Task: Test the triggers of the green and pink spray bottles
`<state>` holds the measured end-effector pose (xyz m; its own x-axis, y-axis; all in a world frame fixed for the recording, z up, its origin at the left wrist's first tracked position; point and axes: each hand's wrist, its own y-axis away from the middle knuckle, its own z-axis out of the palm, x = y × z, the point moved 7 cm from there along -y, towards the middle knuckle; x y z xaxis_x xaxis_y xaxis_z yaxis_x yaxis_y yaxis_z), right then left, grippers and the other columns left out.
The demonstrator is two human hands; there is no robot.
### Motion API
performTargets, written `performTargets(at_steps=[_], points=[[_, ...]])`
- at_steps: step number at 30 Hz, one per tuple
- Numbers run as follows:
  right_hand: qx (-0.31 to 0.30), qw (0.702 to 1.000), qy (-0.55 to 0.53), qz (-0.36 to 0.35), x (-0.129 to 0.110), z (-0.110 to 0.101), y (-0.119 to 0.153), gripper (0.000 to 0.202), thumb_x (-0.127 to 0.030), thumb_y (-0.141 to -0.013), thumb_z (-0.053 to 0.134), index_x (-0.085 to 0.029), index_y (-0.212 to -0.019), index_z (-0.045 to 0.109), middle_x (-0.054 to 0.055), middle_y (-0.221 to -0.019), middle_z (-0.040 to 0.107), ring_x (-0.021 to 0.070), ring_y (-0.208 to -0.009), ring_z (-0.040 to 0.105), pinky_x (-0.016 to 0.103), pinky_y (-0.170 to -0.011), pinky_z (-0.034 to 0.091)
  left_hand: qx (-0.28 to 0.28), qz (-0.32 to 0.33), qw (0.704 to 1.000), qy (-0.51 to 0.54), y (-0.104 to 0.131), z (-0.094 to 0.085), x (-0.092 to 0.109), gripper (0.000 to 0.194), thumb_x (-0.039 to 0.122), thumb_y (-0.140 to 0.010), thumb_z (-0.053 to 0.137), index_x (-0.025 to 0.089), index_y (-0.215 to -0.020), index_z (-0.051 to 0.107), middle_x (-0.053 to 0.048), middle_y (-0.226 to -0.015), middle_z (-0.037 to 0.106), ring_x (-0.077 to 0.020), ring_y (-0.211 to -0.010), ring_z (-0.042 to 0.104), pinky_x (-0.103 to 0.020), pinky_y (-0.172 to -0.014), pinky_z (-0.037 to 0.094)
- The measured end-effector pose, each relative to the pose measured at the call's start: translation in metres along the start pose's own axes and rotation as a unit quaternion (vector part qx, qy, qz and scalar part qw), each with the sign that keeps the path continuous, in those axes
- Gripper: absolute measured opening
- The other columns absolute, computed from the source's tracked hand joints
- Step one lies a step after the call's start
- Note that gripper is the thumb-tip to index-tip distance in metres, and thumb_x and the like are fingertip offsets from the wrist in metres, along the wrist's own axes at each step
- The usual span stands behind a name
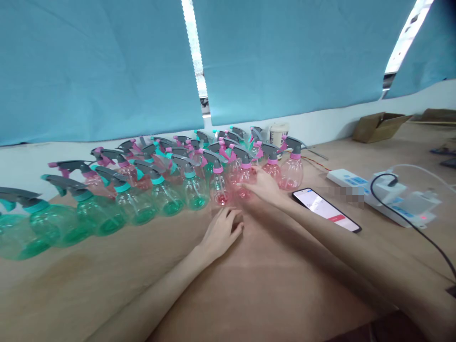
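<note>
My right hand (265, 187) is wrapped round a clear pink spray bottle (245, 194) with a grey and pink trigger head, at the front of the rows. Its thumb lies across the front of the bottle, and the fingers reach round its right side. My left hand (221, 230) rests on the table with fingers loosely spread, holding nothing. Just beyond its fingertips stands another pink spray bottle (218, 190). Pink spray bottles (291, 175) stand to the right of my grip. To the left, a front row of green spray bottles (137, 209) curves toward me.
Several more spray bottles stand behind the front row, near the wall, with a paper cup (278, 135). A phone (326, 209) with a lit screen lies right of my right forearm. Beyond it are a white power strip (377, 202) with cables and an open cardboard box (377, 127).
</note>
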<state>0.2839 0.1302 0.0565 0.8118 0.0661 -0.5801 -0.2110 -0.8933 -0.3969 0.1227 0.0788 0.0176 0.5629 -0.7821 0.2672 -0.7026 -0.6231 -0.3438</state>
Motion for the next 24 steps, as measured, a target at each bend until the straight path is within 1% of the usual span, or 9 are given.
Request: performTargets(at_steps=[3,8,10,12,16,18,21,24], points=[[0.000,1.000,-0.001,0.006,0.001,-0.001,0.007,0.065,-0.055,-0.069,0.055,-0.012,-0.116,0.043,0.018,-0.113,0.056,0.0288,-0.102,0.056,0.039,-0.082,0.043,0.015,-0.005,1.000,0.008,0.000,-0.003,0.000,0.022,0.019,-0.085,0.047,0.020,-0.107,0.048,-0.007,-0.112,0.050,-0.0230,-0.108,0.047,-0.038,-0.091,0.039],[-0.016,1.000,0.005,0.007,-0.002,-0.008,0.024,0.066,-0.060,-0.068,0.054,-0.015,-0.115,0.042,0.016,-0.111,0.058,0.0299,-0.099,0.057,0.041,-0.081,0.042,0.045,-0.022,0.999,0.022,0.000,-0.010,0.000,0.026,0.019,-0.085,0.046,0.020,-0.111,0.044,-0.007,-0.115,0.048,-0.0224,-0.111,0.045,-0.038,-0.094,0.037],[-0.020,1.000,0.013,0.003,-0.004,-0.012,0.033,0.065,-0.059,-0.067,0.055,-0.017,-0.115,0.042,0.014,-0.109,0.059,0.0300,-0.098,0.057,0.042,-0.080,0.042,0.055,-0.029,0.998,0.027,0.001,-0.012,-0.001,0.032,0.021,-0.084,0.048,0.020,-0.116,0.041,-0.007,-0.116,0.047,-0.0224,-0.112,0.044,-0.039,-0.095,0.036],[-0.021,1.000,0.019,-0.004,-0.008,-0.016,0.042,0.064,-0.061,-0.068,0.053,-0.018,-0.115,0.042,0.013,-0.109,0.059,0.0303,-0.098,0.057,0.042,-0.078,0.043,0.066,-0.035,0.997,0.031,0.001,-0.014,-0.002,0.044,0.026,-0.083,0.052,0.019,-0.122,0.035,-0.009,-0.120,0.044,-0.0234,-0.114,0.042,-0.040,-0.096,0.035],[-0.036,0.999,0.028,-0.027,-0.025,-0.023,0.066,0.065,-0.064,-0.070,0.047,-0.019,-0.116,0.041,0.012,-0.111,0.058,0.0312,-0.096,0.058,0.042,-0.073,0.044,0.089,-0.049,0.992,0.069,0.004,-0.015,-0.004,0.069,0.037,-0.077,0.061,0.021,-0.131,0.022,-0.011,-0.131,0.037,-0.0262,-0.122,0.035,-0.044,-0.099,0.031],[-0.053,0.998,0.022,-0.034,-0.035,-0.026,0.078,0.065,-0.063,-0.072,0.047,-0.021,-0.120,0.037,0.010,-0.112,0.058,0.0298,-0.092,0.060,0.040,-0.069,0.044,0.094,-0.048,0.989,0.104,0.005,-0.014,-0.003,0.077,0.037,-0.074,0.064,0.022,-0.134,0.017,-0.011,-0.134,0.035,-0.0266,-0.123,0.034,-0.044,-0.100,0.030],[-0.067,0.996,0.019,-0.048,-0.049,-0.033,0.092,0.058,-0.060,-0.071,0.050,-0.022,-0.114,0.042,0.008,-0.108,0.059,0.0269,-0.090,0.059,0.037,-0.066,0.043,0.092,-0.042,0.983,0.154,0.008,-0.013,0.001,0.083,0.033,-0.071,0.066,0.023,-0.135,0.015,-0.011,-0.136,0.034,-0.0266,-0.123,0.036,-0.043,-0.099,0.032],[-0.077,0.994,0.023,-0.075,-0.057,-0.039,0.095,0.049,-0.059,-0.070,0.053,-0.021,-0.100,0.051,0.006,-0.093,0.062,0.0244,-0.084,0.058,0.033,-0.061,0.041,0.089,-0.057,0.977,0.184,0.013,-0.015,0.005,0.080,0.037,-0.071,0.066,0.023,-0.134,0.019,-0.011,-0.136,0.036,-0.0286,-0.119,0.040,-0.045,-0.096,0.035]])
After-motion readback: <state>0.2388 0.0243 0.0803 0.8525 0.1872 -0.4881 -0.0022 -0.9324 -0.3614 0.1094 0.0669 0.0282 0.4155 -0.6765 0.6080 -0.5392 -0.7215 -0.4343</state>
